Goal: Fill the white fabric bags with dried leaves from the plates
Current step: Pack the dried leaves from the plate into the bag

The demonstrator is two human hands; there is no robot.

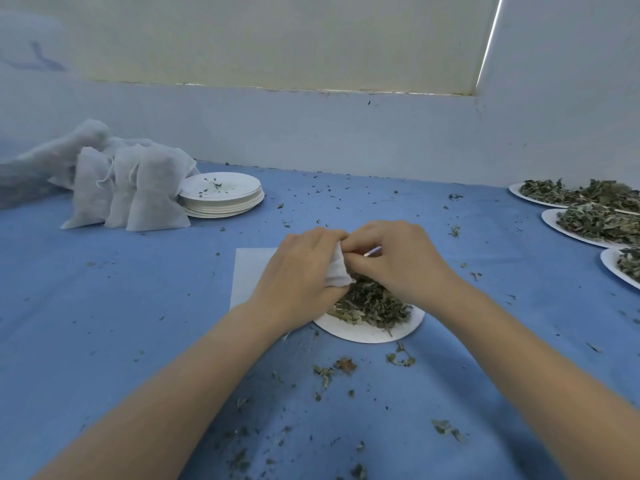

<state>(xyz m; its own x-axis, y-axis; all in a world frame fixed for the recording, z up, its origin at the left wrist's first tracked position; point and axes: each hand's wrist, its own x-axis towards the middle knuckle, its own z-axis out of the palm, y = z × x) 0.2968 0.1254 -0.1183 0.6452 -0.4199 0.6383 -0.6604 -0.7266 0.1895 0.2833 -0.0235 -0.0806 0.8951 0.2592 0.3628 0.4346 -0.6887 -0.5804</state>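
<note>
A white plate (367, 333) heaped with dried leaves (372, 303) lies in the middle of the blue table. Above its far left rim my left hand (299, 271) grips a small white fabric bag (337, 270), mostly hidden in the fist. My right hand (394, 258) meets it from the right, its fingertips pinching the bag's top edge together with a thin pale string or strip. Whether leaves are inside the bag is hidden.
Several filled white bags (138, 188) stand at the far left beside a stack of used plates (223, 197). Three plates of leaves (595, 223) line the right edge. A flat white sheet (247, 275) lies under my left hand. Leaf crumbs litter the cloth.
</note>
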